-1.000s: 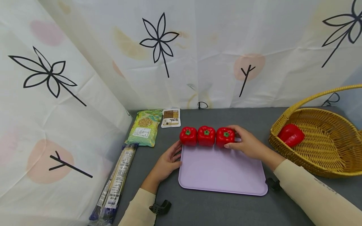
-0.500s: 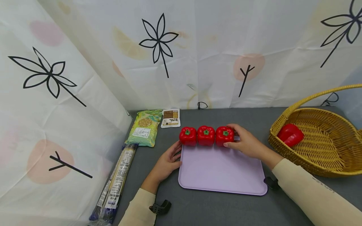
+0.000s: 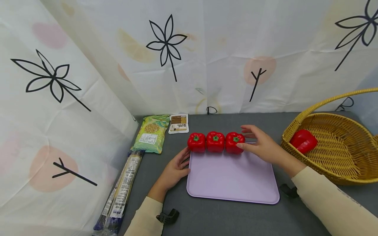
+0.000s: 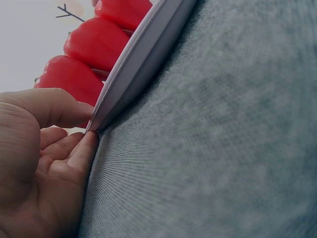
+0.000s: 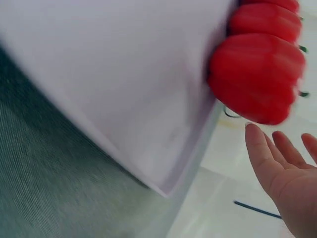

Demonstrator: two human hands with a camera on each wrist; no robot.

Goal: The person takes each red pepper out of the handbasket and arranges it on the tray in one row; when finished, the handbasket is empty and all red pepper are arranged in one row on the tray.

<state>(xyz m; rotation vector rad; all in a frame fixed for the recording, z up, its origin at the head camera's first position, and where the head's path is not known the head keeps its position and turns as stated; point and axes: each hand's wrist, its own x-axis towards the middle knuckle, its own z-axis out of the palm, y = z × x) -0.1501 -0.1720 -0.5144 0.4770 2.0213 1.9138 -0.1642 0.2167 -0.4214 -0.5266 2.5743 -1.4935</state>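
Three red bell peppers stand in a row along the far edge of a lilac tray (image 3: pixel 230 177): the left pepper (image 3: pixel 196 142), middle pepper (image 3: pixel 215 142) and right pepper (image 3: pixel 235 142). My left hand (image 3: pixel 174 168) lies at the tray's left edge, thumb and fingertips touching the rim, fingers fairly straight. Beside the right pepper is my right hand (image 3: pixel 262 144), its thumb overlapping that pepper in the head view. In the right wrist view the right hand's fingers (image 5: pixel 257 144) are spread and relaxed, with a gap between them and the pepper (image 5: pixel 257 77).
A wicker basket (image 3: pixel 339 157) with a tall handle stands at the right, another red pepper (image 3: pixel 304 141) in it. On the left lie a green-yellow bag (image 3: pixel 152 132), a small white-and-brown packet (image 3: pixel 178 123) and long plastic packages (image 3: pixel 121 190). Printed fabric (image 3: pixel 224 49) hangs behind.
My right hand has let go of the right pepper and drawn slightly back to the right, its fingers opening. The peppers, tray and left hand stay in place.
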